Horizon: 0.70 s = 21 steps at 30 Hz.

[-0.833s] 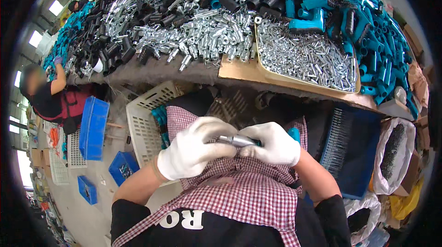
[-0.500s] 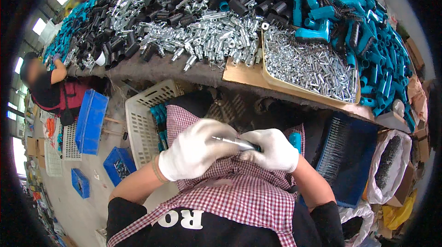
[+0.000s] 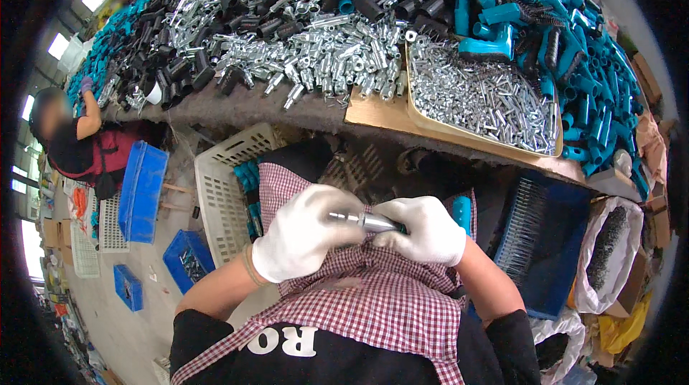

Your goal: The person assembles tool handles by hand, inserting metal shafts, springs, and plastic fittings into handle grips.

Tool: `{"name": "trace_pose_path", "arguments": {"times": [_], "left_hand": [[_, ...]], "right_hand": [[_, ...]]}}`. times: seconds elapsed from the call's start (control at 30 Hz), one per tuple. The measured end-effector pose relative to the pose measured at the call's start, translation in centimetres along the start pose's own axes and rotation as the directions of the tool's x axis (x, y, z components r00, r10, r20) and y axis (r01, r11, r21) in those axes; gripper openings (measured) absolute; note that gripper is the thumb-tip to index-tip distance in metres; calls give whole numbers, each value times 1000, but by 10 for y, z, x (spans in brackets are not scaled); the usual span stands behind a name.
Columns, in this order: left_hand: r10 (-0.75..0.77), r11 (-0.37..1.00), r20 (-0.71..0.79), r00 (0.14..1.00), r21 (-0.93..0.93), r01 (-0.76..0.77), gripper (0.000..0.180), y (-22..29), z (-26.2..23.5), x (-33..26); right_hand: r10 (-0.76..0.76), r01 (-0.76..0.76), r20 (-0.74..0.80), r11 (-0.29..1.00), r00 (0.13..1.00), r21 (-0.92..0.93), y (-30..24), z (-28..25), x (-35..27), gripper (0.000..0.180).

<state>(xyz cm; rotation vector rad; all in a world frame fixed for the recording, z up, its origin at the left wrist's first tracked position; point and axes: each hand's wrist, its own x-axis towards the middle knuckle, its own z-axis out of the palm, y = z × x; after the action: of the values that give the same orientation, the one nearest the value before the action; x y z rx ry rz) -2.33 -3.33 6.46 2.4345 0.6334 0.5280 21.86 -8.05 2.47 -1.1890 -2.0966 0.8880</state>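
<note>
Pretty sure I'm dialed into a factory workshop: silver metal parts (image 3: 323,55) heaped along the near edge of the bench (image 3: 240,110) (seriously, mountains of them), teal tubular pieces (image 3: 599,109) piled toward its right corner, a tray (image 3: 430,123) of tiny metal bits (image 3: 481,94) between, blue bins (image 3: 175,274) on the floor, a co-worker (image 3: 64,147) beside its left end.

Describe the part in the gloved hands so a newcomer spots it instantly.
Start at the checked apron, lower middle. In front of its upper part, the left hand and right hand hold a shiny silver metal part. Unlike the loose silver pieces heaped on the bench, it sits between white gloves.
</note>
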Motion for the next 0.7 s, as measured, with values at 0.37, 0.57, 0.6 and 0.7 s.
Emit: {"name": "trace_pose_path", "arguments": {"times": [0.37, 0.57, 0.6, 0.7], "left_hand": [[240, 966, -123, 963, 127, -225, 29, 5, 4, 4], [-115, 991, 61, 992, -59, 118, 85, -33, 24, -6], [-155, 987, 246, 957, -13, 163, 90, -35, 28, -7], [-366, 892, 362, 857, -125, 434, 87, -37, 20, -19]], "right_hand": [[1, 0, 50, 1000, 999, -20, 4, -6, 1, 43], [170, 147, -297, 583, 940, 799, 16, 18, -4, 45], [272, 325, -420, 332, 866, 885, 9, 25, 4, 36], [674, 327, -164, -122, 720, 937, 51, 35, 9, 28]]}}
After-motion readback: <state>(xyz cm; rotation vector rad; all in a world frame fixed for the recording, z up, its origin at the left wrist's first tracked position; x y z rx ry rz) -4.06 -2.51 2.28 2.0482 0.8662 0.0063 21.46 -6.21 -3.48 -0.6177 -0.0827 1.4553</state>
